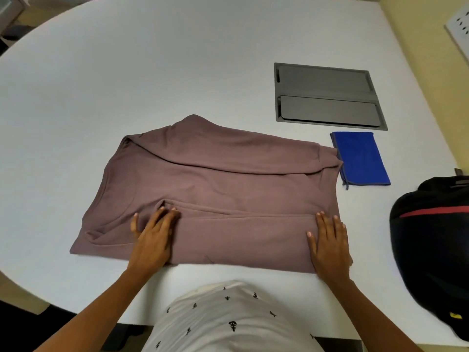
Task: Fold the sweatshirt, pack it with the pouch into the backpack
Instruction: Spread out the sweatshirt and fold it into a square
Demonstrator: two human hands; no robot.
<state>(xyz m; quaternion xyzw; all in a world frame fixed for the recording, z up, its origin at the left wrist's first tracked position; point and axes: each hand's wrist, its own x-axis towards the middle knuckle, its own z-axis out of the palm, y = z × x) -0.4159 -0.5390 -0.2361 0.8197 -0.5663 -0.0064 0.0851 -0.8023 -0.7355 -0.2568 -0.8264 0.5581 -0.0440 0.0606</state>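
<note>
A mauve sweatshirt (215, 184) lies partly folded on the white table (152, 72), a sleeve laid across its upper part and its near edge turned over into a band. My left hand (152, 237) presses flat on the left part of that band, fingers slightly bunching the cloth. My right hand (330, 245) lies flat on the band's right end. A blue pouch (360, 158) rests just right of the sweatshirt, touching its corner. A black backpack (431, 245) with a red stripe sits at the table's right edge.
A grey recessed cable hatch (327, 97) is set into the table behind the pouch. The near table edge runs right in front of my torso. A white perforated panel (459, 29) shows at the far right.
</note>
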